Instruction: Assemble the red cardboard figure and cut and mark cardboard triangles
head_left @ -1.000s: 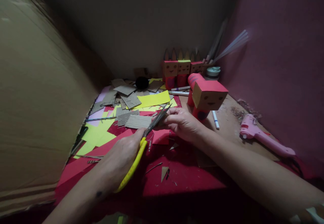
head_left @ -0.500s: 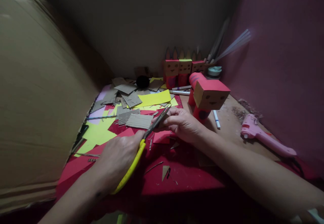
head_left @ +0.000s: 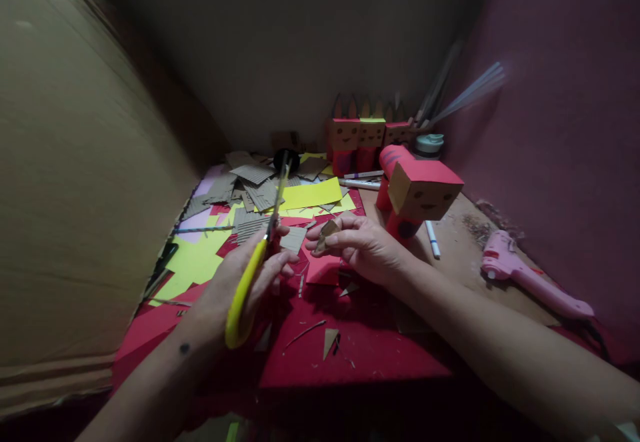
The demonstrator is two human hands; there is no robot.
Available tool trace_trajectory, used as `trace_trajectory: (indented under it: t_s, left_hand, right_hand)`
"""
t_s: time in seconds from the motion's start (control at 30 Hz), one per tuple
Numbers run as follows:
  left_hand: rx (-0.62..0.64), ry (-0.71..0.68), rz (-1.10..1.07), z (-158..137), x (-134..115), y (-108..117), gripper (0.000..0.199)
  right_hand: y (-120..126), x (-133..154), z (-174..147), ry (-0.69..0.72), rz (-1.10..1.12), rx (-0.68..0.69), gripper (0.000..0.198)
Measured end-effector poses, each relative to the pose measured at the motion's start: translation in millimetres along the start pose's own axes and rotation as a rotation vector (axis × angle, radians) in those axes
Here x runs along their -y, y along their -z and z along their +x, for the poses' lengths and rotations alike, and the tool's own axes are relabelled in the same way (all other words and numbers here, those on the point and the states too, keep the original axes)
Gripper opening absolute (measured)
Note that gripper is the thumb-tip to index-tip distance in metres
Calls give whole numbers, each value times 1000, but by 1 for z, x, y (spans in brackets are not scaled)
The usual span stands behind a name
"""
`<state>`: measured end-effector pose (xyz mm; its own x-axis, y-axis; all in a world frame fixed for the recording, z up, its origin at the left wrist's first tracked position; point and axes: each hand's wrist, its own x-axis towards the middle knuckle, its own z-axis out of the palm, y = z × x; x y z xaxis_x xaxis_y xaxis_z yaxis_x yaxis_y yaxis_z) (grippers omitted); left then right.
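Observation:
Yellow-handled scissors (head_left: 246, 289) rest in my left hand (head_left: 227, 282), blades pointing up and away. The fingers of that hand are loosely curled, with the handle across the thumb side. Between the thumb and fingers of my right hand (head_left: 367, 245) is a small brown cardboard piece (head_left: 326, 234), its edge curved. Below the hands lie a red paper piece (head_left: 323, 269) and a cardboard triangle (head_left: 329, 342) on the red cloth (head_left: 380, 362). Just beyond my right hand stands a red figure with a cardboard box head (head_left: 423, 192).
Cardboard scraps (head_left: 253, 172) and yellow paper (head_left: 310, 194) cover the back left. Several box-headed figures (head_left: 346, 137) stand at the back. A pink glue gun (head_left: 533, 275) and a marker (head_left: 433, 239) lie to the right. A large cardboard panel (head_left: 75, 182) rises on the left.
The scissors have moved away from the cardboard piece, leftward, and their blades have swung more upright. My left hand's fingers have loosened. The right hand still pinches the cardboard piece, now more visible.

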<state>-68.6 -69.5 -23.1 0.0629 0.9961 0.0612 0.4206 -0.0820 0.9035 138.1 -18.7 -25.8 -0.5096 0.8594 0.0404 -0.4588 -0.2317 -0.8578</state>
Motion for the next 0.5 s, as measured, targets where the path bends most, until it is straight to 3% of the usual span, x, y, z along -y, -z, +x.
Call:
trace_trajectory:
  t_s: [0.2, 0.33, 0.5]
  left_hand:
    - [-24, -33, -249, -5, -25, -15, 34]
    - [-69, -63, -263, -7, -41, -29, 22]
    - [-92, -58, -181, -7, -38, -29, 31]
  right_hand:
    - [0, -8, -3, 16, -13, -49, 9]
    - [-2, -12, -7, 14, 18, 18, 10]
    - [-1, -12, -9, 73, -38, 33, 9]
